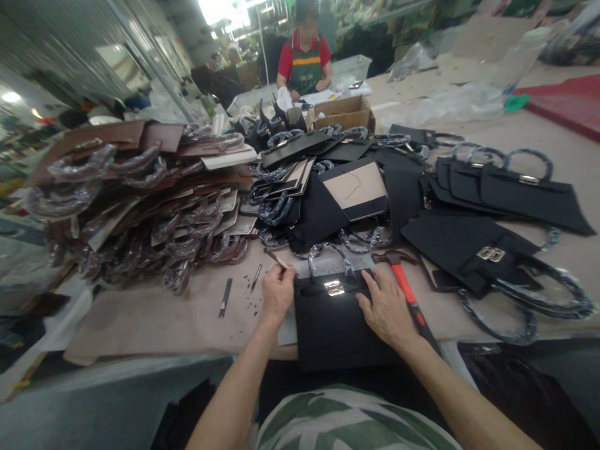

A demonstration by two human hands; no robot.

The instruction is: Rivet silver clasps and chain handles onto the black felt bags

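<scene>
A black handbag panel lies flat in front of me, with a gold clasp near its top edge and a plastic-wrapped handle beyond it. My right hand rests on the upper right of the panel, fingers spread. At its upper left corner, my left hand is closed around a slim brown-and-tan piece, whose kind I cannot make out. Just right of my right hand lies a hammer with a red and black handle. Left of my left hand are a thin metal tool and a dark flat forked tool.
Brown bag parts with wrapped handles are piled high on the left. Black bag parts spread across the middle and right. Farther back are a cardboard box and a seated person. Tiny dark bits dot the table.
</scene>
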